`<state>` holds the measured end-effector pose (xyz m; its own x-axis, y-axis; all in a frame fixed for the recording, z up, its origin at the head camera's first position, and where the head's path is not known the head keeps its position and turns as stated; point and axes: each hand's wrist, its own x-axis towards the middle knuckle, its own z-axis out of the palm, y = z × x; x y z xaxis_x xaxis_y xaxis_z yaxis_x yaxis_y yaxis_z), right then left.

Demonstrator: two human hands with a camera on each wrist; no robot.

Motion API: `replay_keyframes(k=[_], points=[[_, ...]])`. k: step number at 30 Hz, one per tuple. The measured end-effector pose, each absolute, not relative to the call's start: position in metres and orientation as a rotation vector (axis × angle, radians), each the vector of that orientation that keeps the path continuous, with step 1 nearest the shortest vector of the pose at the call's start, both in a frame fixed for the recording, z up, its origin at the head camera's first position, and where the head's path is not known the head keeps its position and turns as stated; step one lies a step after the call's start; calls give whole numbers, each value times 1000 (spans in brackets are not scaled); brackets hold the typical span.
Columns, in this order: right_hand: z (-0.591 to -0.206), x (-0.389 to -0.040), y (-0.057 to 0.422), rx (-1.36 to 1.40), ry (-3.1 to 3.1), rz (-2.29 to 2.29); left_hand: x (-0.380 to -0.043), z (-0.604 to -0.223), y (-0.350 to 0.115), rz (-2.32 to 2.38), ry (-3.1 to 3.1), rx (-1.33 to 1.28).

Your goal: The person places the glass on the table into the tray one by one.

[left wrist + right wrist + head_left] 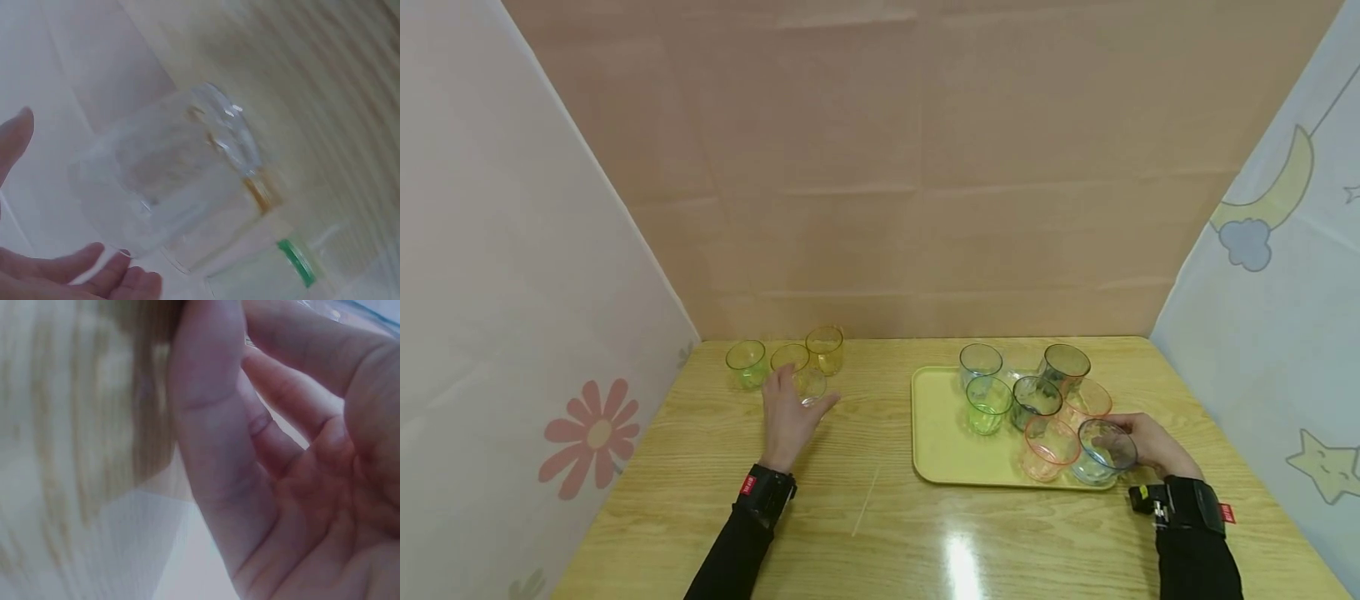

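Observation:
In the head view, my left hand reaches in at a clear glass, fingers on its left side, thumb spread away to the right. The left wrist view shows this clear glass large between the spread thumb and the other fingers. A yellow glass stands right behind it. On the right, my right hand curls about the side of a blue-rimmed glass at the tray's near right corner. Its fingers show through the glass. From the right wrist, bent fingers mostly hide that glass.
A yellow tray lies on the wooden table, bearing several tinted glasses close together, among them a green glass and a pink glass. Left of it stand another green glass and an amber glass.

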<state>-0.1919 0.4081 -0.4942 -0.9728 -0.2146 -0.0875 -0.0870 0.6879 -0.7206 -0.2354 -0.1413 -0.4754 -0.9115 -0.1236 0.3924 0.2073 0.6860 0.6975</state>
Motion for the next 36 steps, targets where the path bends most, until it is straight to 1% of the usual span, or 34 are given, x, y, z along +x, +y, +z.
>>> replay_keyframes(k=[5, 13, 22, 30, 36], points=[[-495, -192, 407, -276, 2772, -1115, -238, -481, -147, -985, -2576, 16], [-493, -193, 408, -233, 2743, -1116, -243, -484, -152, -997, -2690, 100], [-495, -193, 409, -240, 2702, -1156, -245, -487, -155, -1097, -2752, 106], [-496, -194, 408, -157, 2667, -1180, -245, -489, -159, -1302, -2748, 169], [-495, -193, 409, -179, 2686, -1177, -245, -486, -160, -1444, -2722, 165]])
